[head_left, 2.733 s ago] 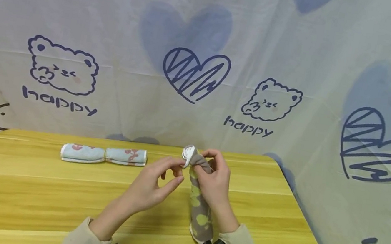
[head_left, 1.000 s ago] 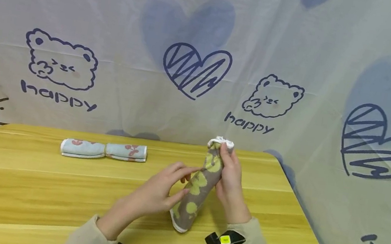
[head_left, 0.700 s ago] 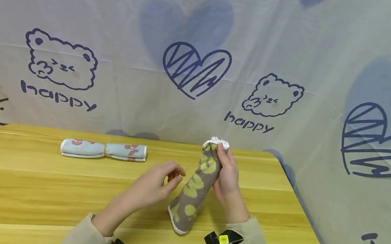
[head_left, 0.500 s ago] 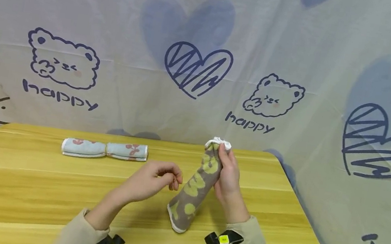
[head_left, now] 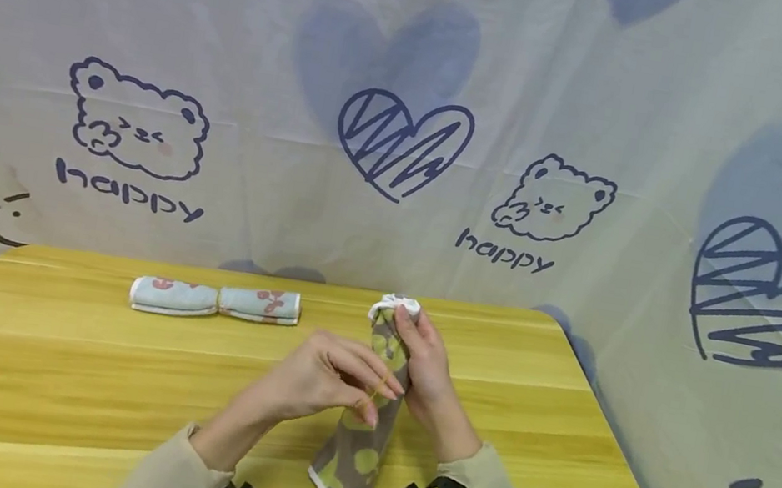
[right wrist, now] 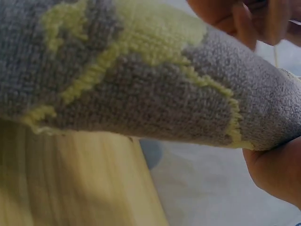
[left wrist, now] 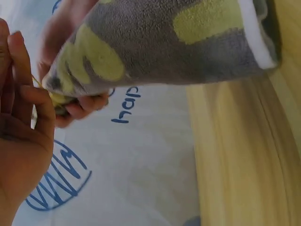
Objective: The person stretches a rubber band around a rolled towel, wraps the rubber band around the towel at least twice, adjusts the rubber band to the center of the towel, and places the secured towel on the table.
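A grey-brown towel with yellow-green patches (head_left: 354, 451), rolled up and edged in white, stands tilted over the table with its lower end toward me. My right hand (head_left: 431, 372) grips it near the top, thumb just under the bunched white edge. In front of the roll, my left hand (head_left: 314, 377) pinches a thin yellow rubber band (head_left: 381, 384) between thumb and fingers. The left wrist view shows this band running from the left fingers (left wrist: 21, 56) to the narrowed part of the towel (left wrist: 155, 47), close to the right hand (left wrist: 61, 33).
A light blue rolled towel (head_left: 178, 297) with red prints lies at the back left of the wooden table (head_left: 76, 374), cinched at its middle by a thin band. A pale printed cloth (head_left: 270, 91) hangs behind and along the right side.
The left hand left the towel, curled its fingers beside it, then came back with the rubber band stretched at its fingertips. The right hand has brought the towel lower and a little left.
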Demonstrator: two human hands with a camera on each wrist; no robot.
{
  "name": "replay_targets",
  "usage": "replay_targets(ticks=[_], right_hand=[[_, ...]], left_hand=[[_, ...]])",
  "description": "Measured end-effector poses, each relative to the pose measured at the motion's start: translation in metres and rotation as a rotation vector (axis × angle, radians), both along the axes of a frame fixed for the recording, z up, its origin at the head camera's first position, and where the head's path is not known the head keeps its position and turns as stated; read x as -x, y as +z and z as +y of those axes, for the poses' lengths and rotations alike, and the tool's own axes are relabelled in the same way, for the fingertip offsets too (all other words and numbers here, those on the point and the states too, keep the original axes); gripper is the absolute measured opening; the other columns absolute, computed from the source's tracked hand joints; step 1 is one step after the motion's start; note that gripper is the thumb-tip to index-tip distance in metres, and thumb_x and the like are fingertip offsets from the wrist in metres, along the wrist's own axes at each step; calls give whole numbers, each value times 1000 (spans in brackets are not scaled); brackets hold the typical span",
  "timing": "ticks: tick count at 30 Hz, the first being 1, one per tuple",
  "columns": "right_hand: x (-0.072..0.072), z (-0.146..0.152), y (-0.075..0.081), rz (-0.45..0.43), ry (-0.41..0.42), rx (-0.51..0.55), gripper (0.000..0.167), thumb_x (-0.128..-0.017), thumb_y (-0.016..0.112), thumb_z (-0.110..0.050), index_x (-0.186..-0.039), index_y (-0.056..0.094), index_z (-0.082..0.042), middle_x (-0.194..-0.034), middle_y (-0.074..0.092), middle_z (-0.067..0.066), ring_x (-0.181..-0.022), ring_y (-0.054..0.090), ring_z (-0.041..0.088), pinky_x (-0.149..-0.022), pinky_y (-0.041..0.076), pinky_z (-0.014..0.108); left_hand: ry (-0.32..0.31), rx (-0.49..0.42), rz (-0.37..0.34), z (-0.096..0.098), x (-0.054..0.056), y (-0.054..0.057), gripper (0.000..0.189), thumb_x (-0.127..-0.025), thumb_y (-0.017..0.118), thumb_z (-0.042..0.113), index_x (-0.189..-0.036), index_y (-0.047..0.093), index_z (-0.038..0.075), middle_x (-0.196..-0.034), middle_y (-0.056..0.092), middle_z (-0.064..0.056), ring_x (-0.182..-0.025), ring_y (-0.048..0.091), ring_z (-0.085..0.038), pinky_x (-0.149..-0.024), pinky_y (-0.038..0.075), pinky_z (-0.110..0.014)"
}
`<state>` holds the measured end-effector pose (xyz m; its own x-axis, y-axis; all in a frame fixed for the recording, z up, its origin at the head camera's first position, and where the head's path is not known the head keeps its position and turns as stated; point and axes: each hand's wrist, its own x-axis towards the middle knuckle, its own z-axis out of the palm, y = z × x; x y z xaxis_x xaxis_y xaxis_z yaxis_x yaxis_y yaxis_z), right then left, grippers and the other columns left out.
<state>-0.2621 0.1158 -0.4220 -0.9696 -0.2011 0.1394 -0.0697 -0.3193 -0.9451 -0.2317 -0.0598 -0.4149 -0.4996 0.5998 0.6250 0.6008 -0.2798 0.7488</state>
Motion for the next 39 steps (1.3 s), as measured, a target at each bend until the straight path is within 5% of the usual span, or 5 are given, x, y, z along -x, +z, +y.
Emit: replay_targets(ticks=[8, 18, 26, 31, 39], right_hand=[[7, 3, -4, -92, 20, 192, 28, -114, 42, -35, -122, 55, -12, -95, 68, 2, -78, 67, 12, -67, 57, 23], [4, 7, 8, -70, -26, 312, 34, -110, 44, -48, -116, 61, -19, -100, 65, -2, -78, 63, 10, -70, 54, 22], [3, 10, 9, -45, 10, 391, 26, -110, 48, -42, -115, 62, -22, -104, 66, -3, -84, 64, 12, -75, 55, 25], [1, 13, 7, 49, 90, 394, 20, -109, 57, -29, -119, 66, -16, -111, 70, -2, -99, 65, 10, -88, 54, 24], [1, 12, 5, 194, 180, 265, 35, -104, 46, 0, -138, 54, -8, -128, 67, 3, -114, 63, 14, -96, 53, 26]], left_hand=[[281, 160, 371, 6, -3, 2, 44, -84, 77, 42, -107, 81, 5, -108, 76, -3, -107, 61, -19, -95, 51, -37], [341, -25, -77, 11, 0, -11, 90, -99, 34, 73, -149, 52, 0, -129, 59, -18, -114, 55, -27, -87, 47, -36], [223, -302, -474, 17, 1, -13, 63, -89, 44, 79, -134, 68, 42, -126, 59, -2, -102, 57, -13, -82, 48, -25], [278, -315, -491, 15, 4, -15, 89, -83, 57, 79, -145, 62, 14, -131, 57, -11, -103, 56, -18, -81, 51, -26], [472, -14, -330, 2, 8, -13, 119, -76, 60, 88, -150, 48, -4, -146, 24, -20, -113, 41, -26, -90, 43, -29]])
